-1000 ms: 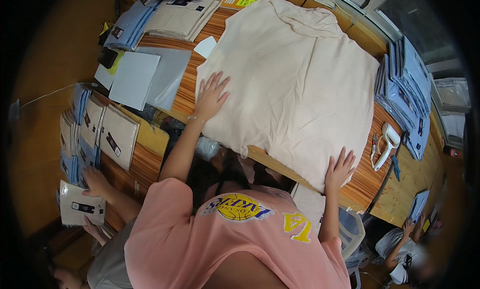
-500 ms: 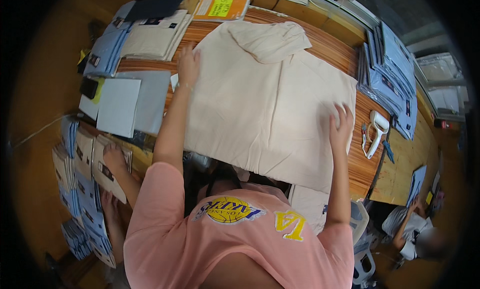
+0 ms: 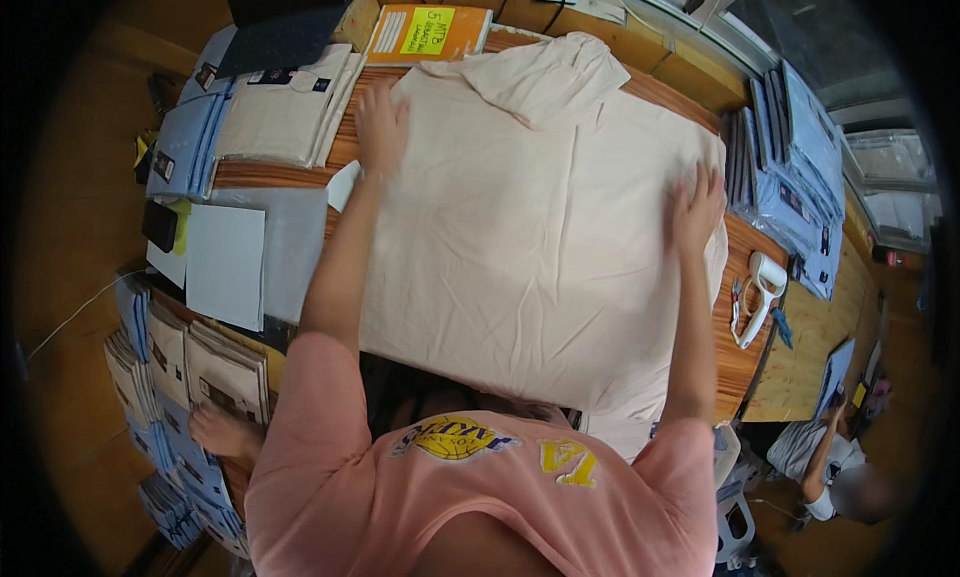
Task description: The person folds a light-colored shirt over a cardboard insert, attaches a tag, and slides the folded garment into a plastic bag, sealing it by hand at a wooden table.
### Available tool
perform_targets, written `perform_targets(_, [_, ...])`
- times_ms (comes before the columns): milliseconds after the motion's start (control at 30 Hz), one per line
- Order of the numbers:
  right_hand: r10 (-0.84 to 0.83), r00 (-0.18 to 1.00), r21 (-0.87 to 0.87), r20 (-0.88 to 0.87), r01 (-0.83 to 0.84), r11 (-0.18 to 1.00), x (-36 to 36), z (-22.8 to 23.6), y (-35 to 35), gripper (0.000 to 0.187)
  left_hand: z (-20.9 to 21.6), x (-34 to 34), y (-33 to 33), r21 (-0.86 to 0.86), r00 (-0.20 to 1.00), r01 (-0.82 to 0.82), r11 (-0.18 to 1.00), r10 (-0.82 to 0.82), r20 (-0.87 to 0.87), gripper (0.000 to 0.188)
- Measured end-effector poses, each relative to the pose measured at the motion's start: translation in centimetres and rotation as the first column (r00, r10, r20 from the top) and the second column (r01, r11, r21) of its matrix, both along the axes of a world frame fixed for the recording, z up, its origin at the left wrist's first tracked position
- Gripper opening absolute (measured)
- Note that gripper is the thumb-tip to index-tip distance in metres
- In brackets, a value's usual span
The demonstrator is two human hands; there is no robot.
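Observation:
A cream hooded garment (image 3: 500, 247) lies spread over the striped wooden table (image 3: 735, 377), its hood (image 3: 545, 82) at the far side. Wrinkles cross the cloth, and its near edge hangs at the front of the table by my body. My left hand (image 3: 382, 132) rests at the garment's far left edge, fingers stretched. On the right side, my right hand (image 3: 697, 212) lies on the cloth near the edge, fingers apart and slightly bent. Neither hand grips anything that I can see. No sleeves show.
Packed cream garments (image 3: 285, 112) and blue ones (image 3: 185, 147) are stacked far left; more blue packs (image 3: 795, 187) stand right. A white lint roller (image 3: 767, 272) lies beside small snips (image 3: 736, 299). Another person's hand (image 3: 225, 432) is by packs at lower left. A co-worker (image 3: 825, 457) sits lower right.
My right hand has moved farther up along the garment's right side. The near part of the cloth lies differently, with more creases. At lower left, the other person's hand has shifted down.

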State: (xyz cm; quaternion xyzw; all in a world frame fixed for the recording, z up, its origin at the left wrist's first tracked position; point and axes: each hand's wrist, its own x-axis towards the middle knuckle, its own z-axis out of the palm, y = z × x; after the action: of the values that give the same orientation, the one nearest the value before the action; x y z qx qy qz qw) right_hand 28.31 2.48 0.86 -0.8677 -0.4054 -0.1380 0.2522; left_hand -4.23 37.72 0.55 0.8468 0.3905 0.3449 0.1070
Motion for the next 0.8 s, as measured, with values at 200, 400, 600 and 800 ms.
perform_targets(200, [-0.232, 0.971, -0.385, -0.051, 0.195, 0.902, -6.7, -1.2, -7.3, 0.052, -0.5, -2.9, -6.9, -0.143, 0.884, 0.265, 0.954, -0.3, -0.359, 0.049])
perform_targets(400, [-0.221, 0.975, -0.283, 0.029, 0.22, 0.934, -11.5, 2.1, -11.6, 0.062, 2.5, -7.0, -11.9, -0.155, 0.955, 0.168, 0.974, -0.2, -0.22, 0.05])
perform_targets(600, [-0.535, 0.844, -0.594, -0.037, 0.411, 0.691, -19.5, 0.1, -22.9, 0.066, 1.1, -13.0, -18.3, -0.18, 0.916, 0.047, 0.983, -0.114, -0.384, 0.051])
perform_targets(800, [-0.506, 0.862, -0.172, -0.035, 0.494, 0.852, -17.3, 3.3, -23.9, 0.069, 5.6, -23.2, -8.3, -0.063, 0.878, -0.306, 0.95, 0.307, 0.367, 0.025])
